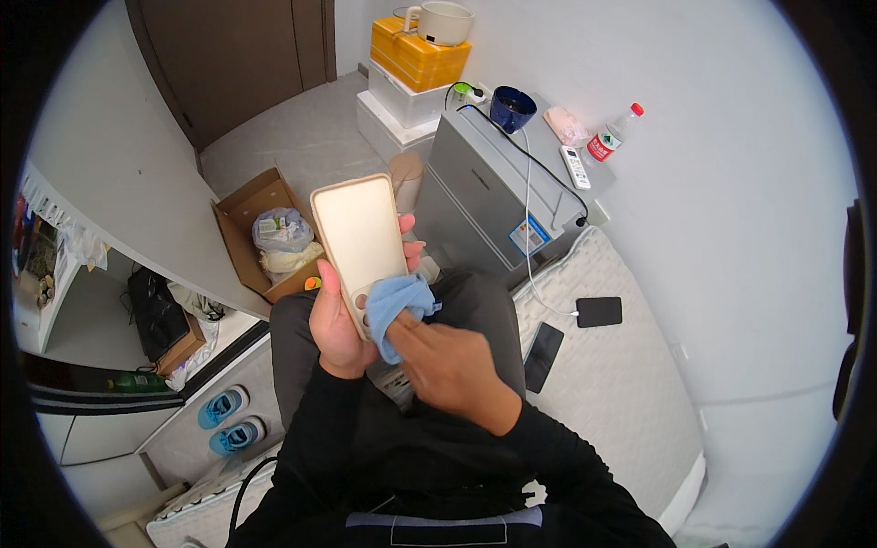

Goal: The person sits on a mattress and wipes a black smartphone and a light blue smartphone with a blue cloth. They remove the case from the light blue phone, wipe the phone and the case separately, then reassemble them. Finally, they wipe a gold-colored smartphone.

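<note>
A smartphone in a beige case (363, 233) lies in my left hand (339, 329), its back with the camera rings facing me. My left thumb rests along its left edge and several fingertips show at the right edge. Against the camera end of the phone, my right hand (445, 370) presses a bunched light blue cloth (397, 308), which covers part of the camera area. Below the hands, on my lap, is a partly hidden pale item that I cannot make out.
A dark phone (545, 356) and a black power bank or phone (599, 312) with a white cable lie on the mattress (616, 397) at right. Ahead stands a small grey fridge (479, 185) bearing a dark blue mug (512, 109). An open cardboard box (233, 240) and blue shoes (229, 418) are at left.
</note>
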Demonstrator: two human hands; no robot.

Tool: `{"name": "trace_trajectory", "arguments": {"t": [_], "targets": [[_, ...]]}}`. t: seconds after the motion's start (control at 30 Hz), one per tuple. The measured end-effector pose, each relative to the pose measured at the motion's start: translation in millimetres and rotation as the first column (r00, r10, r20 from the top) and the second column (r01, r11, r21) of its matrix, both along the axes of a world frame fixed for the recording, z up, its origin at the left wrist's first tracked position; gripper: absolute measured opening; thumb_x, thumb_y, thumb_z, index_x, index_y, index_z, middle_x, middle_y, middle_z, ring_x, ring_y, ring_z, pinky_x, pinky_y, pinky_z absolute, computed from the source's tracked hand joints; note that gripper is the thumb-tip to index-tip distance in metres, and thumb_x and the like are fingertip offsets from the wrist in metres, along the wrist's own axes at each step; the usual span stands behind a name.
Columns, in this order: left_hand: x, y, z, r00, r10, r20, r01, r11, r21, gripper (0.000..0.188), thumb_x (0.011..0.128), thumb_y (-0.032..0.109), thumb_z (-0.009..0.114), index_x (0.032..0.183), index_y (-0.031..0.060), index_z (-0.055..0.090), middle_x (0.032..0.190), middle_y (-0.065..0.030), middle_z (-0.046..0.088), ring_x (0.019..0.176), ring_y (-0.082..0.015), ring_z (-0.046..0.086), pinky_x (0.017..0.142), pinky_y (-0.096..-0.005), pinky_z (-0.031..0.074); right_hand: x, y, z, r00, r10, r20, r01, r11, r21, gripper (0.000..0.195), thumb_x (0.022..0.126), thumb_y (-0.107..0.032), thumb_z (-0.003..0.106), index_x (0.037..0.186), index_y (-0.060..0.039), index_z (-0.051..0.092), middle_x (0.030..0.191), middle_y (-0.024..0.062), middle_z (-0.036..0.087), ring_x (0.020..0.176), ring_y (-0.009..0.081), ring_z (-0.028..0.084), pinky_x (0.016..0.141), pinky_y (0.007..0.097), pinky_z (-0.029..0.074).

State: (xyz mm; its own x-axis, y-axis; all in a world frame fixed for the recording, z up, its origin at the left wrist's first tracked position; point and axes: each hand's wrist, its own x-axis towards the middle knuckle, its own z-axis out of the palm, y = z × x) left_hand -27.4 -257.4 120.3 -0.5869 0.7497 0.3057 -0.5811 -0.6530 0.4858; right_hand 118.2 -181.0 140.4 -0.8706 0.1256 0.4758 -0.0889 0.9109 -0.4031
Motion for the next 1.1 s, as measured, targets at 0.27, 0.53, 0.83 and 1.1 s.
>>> {"name": "trace_trajectory", "arguments": {"t": [0.27,0.53,0.83,1.1], "targets": [[-5,-3,3,0.997,0.066,-0.031,-0.068,0.996,-0.054,0.087,0.115,0.066,0.022,0.173,0.0010,0.025,0.169,-0.0272,0.043,0.143,-0.0354,0.059,0.121,-0.0453,0.048,10,4,8,0.999,0.038,0.033,-0.038,0.999,0.000,0.053,0.085,-0.010,0.077,0.137,-0.0052,0.066,0.134,0.0128,0.074,0.077,0.0270,0.075,0.067,0.0370,0.060],[8,3,3,1.000,0.021,-0.013,-0.022,0.996,-0.087,0.088,0.114,0.068,0.022,0.173,0.0037,0.026,0.170,-0.0269,0.042,0.140,-0.0349,0.060,0.118,-0.0462,0.050,-9,10,-5,0.999,-0.028,-0.040,0.027,0.999,-0.020,0.054,0.085,-0.010,0.077,0.138,-0.0062,0.066,0.131,0.0127,0.075,0.079,0.0278,0.075,0.068,0.0361,0.060],[-2,-6,0,0.985,-0.132,0.109,0.122,0.988,0.092,0.087,0.114,0.067,0.022,0.173,0.0035,0.025,0.168,-0.0289,0.043,0.133,-0.0348,0.065,0.115,-0.0477,0.052,9,18,9,0.960,0.279,0.026,-0.275,0.956,-0.104,0.055,0.082,-0.003,0.075,0.137,-0.0094,0.069,0.128,0.0101,0.077,0.078,0.0278,0.075,0.068,0.0384,0.060],[0,0,-3,0.993,-0.120,0.012,0.120,0.993,-0.018,0.086,0.115,0.065,0.020,0.173,0.0030,0.025,0.167,-0.0292,0.045,0.133,-0.0356,0.065,0.116,-0.0479,0.051,-3,10,4,0.992,0.116,-0.047,-0.118,0.992,-0.041,0.055,0.088,-0.015,0.078,0.141,-0.0077,0.065,0.124,0.0083,0.078,0.078,0.0254,0.075,0.066,0.0372,0.060]]}}
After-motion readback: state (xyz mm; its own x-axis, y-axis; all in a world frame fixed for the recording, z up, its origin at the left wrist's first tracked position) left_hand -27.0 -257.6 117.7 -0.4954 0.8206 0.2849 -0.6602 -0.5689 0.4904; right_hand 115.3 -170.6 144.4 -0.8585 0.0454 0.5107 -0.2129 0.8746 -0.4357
